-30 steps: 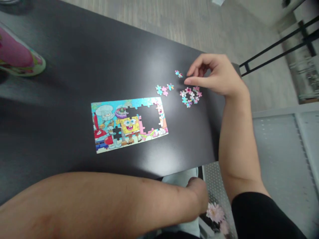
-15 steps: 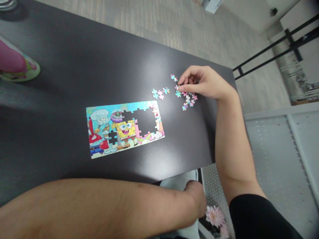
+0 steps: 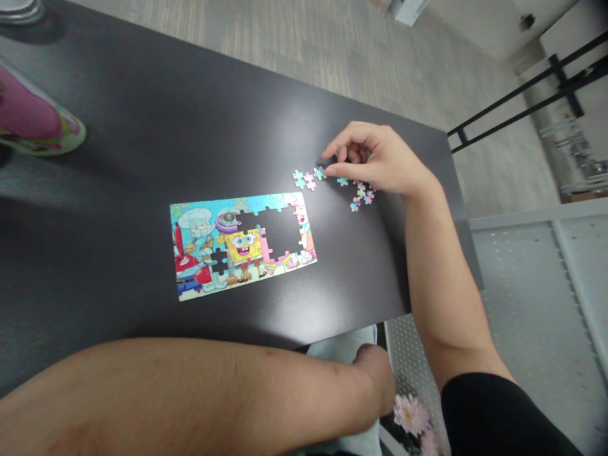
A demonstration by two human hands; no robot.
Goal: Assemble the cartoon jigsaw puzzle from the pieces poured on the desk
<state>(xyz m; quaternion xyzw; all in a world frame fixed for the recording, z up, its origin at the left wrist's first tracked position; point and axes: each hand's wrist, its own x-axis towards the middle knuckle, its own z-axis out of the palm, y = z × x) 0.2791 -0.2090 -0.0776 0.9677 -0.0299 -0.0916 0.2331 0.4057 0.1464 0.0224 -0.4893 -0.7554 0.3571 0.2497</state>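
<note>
My right hand (image 3: 365, 155) hovers low over the table, thumb and forefinger parted, with no piece visible between them. Its thumb tip is beside a small blue jigsaw piece (image 3: 320, 173). A teal piece (image 3: 299, 179) and a pink piece (image 3: 310, 182) lie just left of that one. Several more loose pieces (image 3: 361, 190) sit below my palm, partly hidden by it. In the middle lies a partly assembled cartoon jigsaw puzzle (image 3: 243, 248), with a large gap at its right and a smaller one lower left. My left hand (image 3: 377, 383) rests low by my lap, its fingers hidden.
The dark table (image 3: 142, 126) has a far edge along the floor. A pink patterned container (image 3: 38, 117) stands at left, with a round metal object (image 3: 21, 11) behind it. Pink flowers (image 3: 411, 413) are below the table, and a black metal rail (image 3: 513, 98) is at right.
My right hand has moved left from the cluster of loose pieces to the blue piece, and its thumb and forefinger have spread slightly. The view has shifted a little; my left arm stays put.
</note>
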